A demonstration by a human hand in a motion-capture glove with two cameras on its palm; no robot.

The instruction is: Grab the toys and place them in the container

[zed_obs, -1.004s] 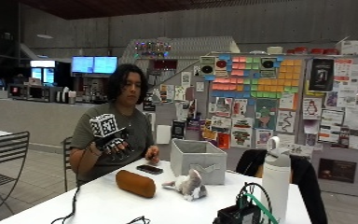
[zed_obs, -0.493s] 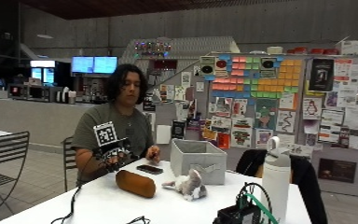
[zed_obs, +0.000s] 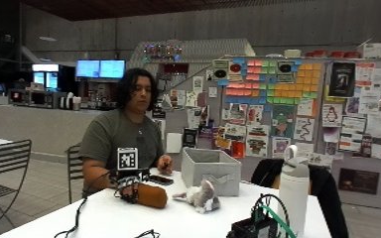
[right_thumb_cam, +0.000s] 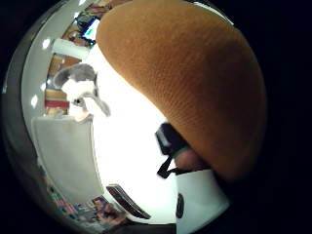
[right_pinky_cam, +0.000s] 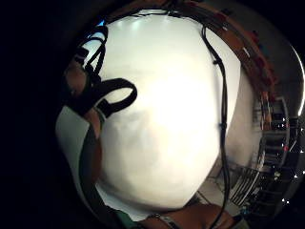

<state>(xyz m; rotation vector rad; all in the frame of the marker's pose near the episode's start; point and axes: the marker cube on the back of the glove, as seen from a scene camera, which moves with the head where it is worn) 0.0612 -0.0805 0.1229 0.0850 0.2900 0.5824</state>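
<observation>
Fingers: can't tell if curled or straight. Outside view shows the gloved right hand at the left end of the brown toy, lower left of centre in frame; the grip itself is hidden by glove and toy. Thumb-side palm view is filled w/ orange-brown knit, so palm is v. close to toy; contact likely but not confirmed.

Brown toy lies on the white bench, just left of the grey-white plush. Grey container sits behind the plush, twd frame centre. Dark phone lies near the person's bare hand.

Step in hand, my read: getting hold of the brown toy. To do it well I'd wrap across the short girth nr the middle, not the end, so it doesn't droop; lift clear of plush before swinging over the container rim.

Toy's long axis runs roughly left-right in outside view, flat on bench; the right end points twd the plush.
</observation>
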